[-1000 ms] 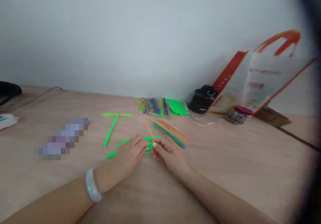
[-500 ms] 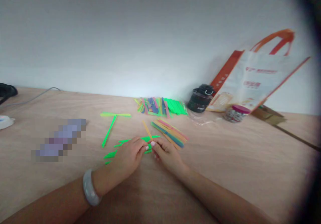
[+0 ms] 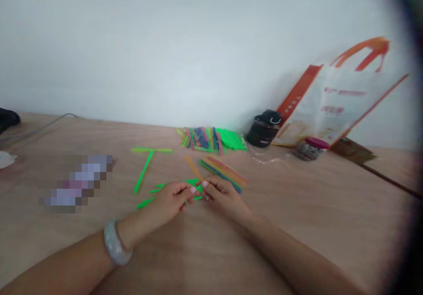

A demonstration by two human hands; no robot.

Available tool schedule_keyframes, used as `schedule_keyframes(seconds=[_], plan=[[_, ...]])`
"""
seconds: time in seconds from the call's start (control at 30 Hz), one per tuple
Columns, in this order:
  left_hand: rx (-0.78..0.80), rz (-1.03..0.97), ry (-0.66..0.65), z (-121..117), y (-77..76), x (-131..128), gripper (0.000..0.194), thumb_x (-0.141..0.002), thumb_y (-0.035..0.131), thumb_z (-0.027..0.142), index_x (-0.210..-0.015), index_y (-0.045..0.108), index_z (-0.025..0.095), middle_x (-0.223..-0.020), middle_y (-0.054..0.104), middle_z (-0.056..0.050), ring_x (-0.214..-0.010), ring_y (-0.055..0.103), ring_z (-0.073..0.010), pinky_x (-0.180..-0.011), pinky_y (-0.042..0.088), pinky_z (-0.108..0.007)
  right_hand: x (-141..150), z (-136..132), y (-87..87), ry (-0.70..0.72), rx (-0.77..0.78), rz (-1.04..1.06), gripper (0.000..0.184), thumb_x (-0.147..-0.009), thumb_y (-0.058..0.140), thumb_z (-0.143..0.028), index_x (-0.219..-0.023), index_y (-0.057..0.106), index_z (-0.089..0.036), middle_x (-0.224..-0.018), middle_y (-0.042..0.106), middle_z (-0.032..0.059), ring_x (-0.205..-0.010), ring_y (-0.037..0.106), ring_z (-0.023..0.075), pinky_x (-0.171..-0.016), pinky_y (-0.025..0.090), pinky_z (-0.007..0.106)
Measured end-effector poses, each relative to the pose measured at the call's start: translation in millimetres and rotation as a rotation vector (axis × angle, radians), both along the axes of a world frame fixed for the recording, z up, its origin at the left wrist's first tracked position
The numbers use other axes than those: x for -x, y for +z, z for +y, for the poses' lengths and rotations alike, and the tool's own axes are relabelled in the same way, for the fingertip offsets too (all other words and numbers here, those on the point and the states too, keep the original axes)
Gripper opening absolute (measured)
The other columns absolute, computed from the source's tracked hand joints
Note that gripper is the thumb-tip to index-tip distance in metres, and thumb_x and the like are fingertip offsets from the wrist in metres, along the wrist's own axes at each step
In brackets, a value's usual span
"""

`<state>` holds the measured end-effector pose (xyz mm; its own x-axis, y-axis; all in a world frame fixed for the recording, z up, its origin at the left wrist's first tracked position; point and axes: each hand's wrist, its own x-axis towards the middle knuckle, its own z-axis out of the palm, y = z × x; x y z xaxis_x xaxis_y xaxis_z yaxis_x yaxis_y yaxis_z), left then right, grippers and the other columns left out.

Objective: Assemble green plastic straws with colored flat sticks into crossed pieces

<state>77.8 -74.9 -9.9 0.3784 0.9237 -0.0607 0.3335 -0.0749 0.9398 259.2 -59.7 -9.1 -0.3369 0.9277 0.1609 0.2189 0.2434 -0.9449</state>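
Above the table (image 3: 330, 207), left hand (image 3: 172, 199) and right hand (image 3: 224, 196) sit slightly farther apart than before. A T of sticks (image 3: 144, 170) appears laid out; green sticks (image 3: 144, 203) remain loose. The right grip pinches an unplaced orange stick (image 3: 193, 168); the left grip's hold is unclear.

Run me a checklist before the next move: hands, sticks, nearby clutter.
1. Orange stick gripped: ok, its near end is pinched in the right hand.
2. Left hand holding a stick: cannot tell, the fingers hide it.
3. Green sticks fully visible: not ok, the hands cover part of them.
4. T-shaped stick layout apart from both hands: ok.
5. Multicoloured sticks not touching the right hand: cannot tell, they meet its outline.
6. Black container apart from both hands: ok.
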Motion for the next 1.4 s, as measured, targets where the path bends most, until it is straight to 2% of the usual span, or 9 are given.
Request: schedule_keyframes(seconds=[0.1,0.2,0.33,0.47,0.97,1.07,1.13,1.23,1.4], plan=[[0.040,0.028,-0.036,-4,-2.5,2,0.038,-0.085,0.039,0.046,-0.076,0.059,0.015,-0.064,0.055,0.001,-0.050,0.044,-0.0096,-0.049,0.034,-0.022,-20,20,-3.3,-0.238,-0.036,0.040,0.047,-0.082,0.041,-0.056,-0.084,0.062,-0.014,-0.059,0.050,-0.0005,-0.050,0.044,0.0100,-0.048,0.035,0.022],[-0.244,0.237,-0.063,-10,-6.2,-1,0.033,-0.088,0.039,0.037,-0.076,0.062,0.017,-0.071,0.059,-0.002,-0.062,0.051,-0.0132,-0.059,0.040,-0.025,-46,42,-7.8,-0.455,-0.278,-0.239,0.044,-0.085,0.039,-0.050,-0.085,0.065,-0.015,-0.066,0.056,0.0031,-0.062,0.050,0.0145,-0.056,0.039,0.026],[-0.673,0.493,-0.142,-13,-16.4,-9,0.026,-0.090,0.037,0.019,-0.102,0.060,0.019,-0.092,0.059,-0.006,-0.087,0.052,-0.0187,-0.080,0.043,-0.033,-61,52,-15.8,-0.476,-0.511,-0.752,0.034,-0.089,0.039,-0.035,-0.091,0.068,-0.018,-0.081,0.060,0.0074,-0.076,0.053,0.0176,-0.069,0.041,0.029],[-0.781,0.643,-0.161,-9,-27.6,-11,0.028,-0.089,0.038,0.014,-0.109,0.057,0.020,-0.102,0.056,-0.007,-0.096,0.050,-0.0206,-0.085,0.043,-0.037,-60,50,-22.4,-0.482,-0.578,-0.982,0.031,-0.089,0.040,-0.030,-0.095,0.068,-0.019,-0.079,0.059,0.0086,-0.078,0.053,0.0192,-0.071,0.040,0.030],[-0.831,0.678,-0.119,1,-20.7,2,0.020,-0.089,0.045,0.021,-0.103,0.059,0.021,-0.101,0.056,-0.005,-0.095,0.051,-0.0201,-0.084,0.045,-0.036,-65,51,-27.4,-0.474,-0.638,-1.110,0.030,-0.090,0.038,-0.026,-0.099,0.066,-0.018,-0.084,0.058,0.0097,-0.082,0.052,0.0205,-0.072,0.040,0.031],[-0.868,0.714,0.028,17,-15.7,22,0.021,-0.089,0.044,0.021,-0.105,0.057,0.020,-0.104,0.056,-0.006,-0.095,0.051,-0.0198,-0.086,0.045,-0.036,-63,49,-25.9,-0.471,-0.653,-1.093,0.030,-0.091,0.038,-0.027,-0.101,0.065,-0.018,-0.087,0.058,0.0095,-0.084,0.052,0.0203,-0.074,0.040,0.030],[-0.859,0.789,0.199,34,-14.0,42,0.022,-0.087,0.045,0.019,-0.106,0.057,0.018,-0.105,0.055,-0.008,-0.099,0.051,-0.0217,-0.089,0.043,-0.037,-60,46,-24.4,-0.466,-0.667,-1.071,0.029,-0.090,0.040,-0.027,-0.101,0.064,-0.018,-0.088,0.058,0.0093,-0.083,0.051,0.0199,-0.074,0.040,0.031],[-0.706,0.947,0.440,59,-15.2,75,0.030,-0.085,0.047,0.023,-0.113,0.053,0.015,-0.111,0.053,-0.013,-0.102,0.052,-0.0251,-0.086,0.044,-0.037,-52,41,-22.9,-0.453,-0.702,-1.030,0.027,-0.089,0.042,-0.028,-0.097,0.065,-0.017,-0.091,0.058,0.0101,-0.084,0.051,0.0202,-0.075,0.041,0.032],[-0.461,0.978,0.453,76,-17.9,104,0.027,-0.085,0.040,0.022,-0.103,0.059,0.017,-0.098,0.063,-0.009,-0.094,0.058,-0.0223,-0.081,0.044,-0.031,-43,34,-22.9,-0.413,-0.753,-0.969,0.027,-0.088,0.043,-0.031,-0.101,0.064,-0.019,-0.095,0.059,0.0094,-0.089,0.052,0.0210,-0.079,0.043,0.033]])
